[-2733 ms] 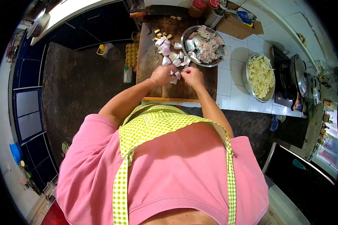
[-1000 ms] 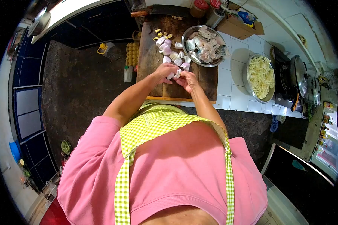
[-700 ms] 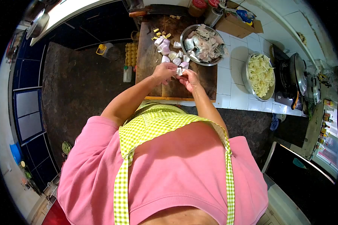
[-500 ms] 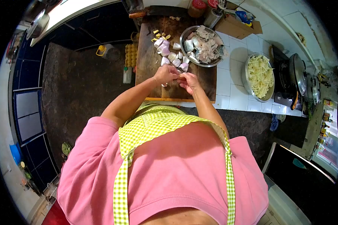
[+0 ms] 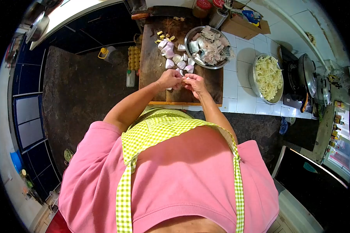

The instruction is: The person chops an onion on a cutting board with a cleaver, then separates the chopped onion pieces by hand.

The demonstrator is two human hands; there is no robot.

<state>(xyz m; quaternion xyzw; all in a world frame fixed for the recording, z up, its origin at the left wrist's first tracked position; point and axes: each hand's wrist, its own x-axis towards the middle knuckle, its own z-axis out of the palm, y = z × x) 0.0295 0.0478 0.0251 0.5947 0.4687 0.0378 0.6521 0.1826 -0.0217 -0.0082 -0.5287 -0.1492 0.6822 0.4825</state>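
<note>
My left hand (image 5: 170,79) and my right hand (image 5: 195,84) meet over the front part of a wooden cutting board (image 5: 151,66). Their fingertips are pinched together around a small pale piece of onion, mostly hidden by the fingers. Just beyond them lie several purplish-white onion pieces (image 5: 169,63). Yellow ginger slices (image 5: 159,37) are scattered farther back on the board. At the board's right rear stands a steel bowl (image 5: 188,50) heaped with cut raw fish (image 5: 210,46).
Right of the board, a metal basin (image 5: 254,79) of pale sliced strips (image 5: 269,77) stands on white tile (image 5: 230,83). A stove with a lidded wok (image 5: 308,75) is beyond it. Red-lidded jars (image 5: 203,8) and a cardboard box (image 5: 241,28) line the back.
Both hands stay together over the board, with the fingers shifting slightly around the small piece. The view has drifted a little; the bowls and onion pieces appear unmoved.
</note>
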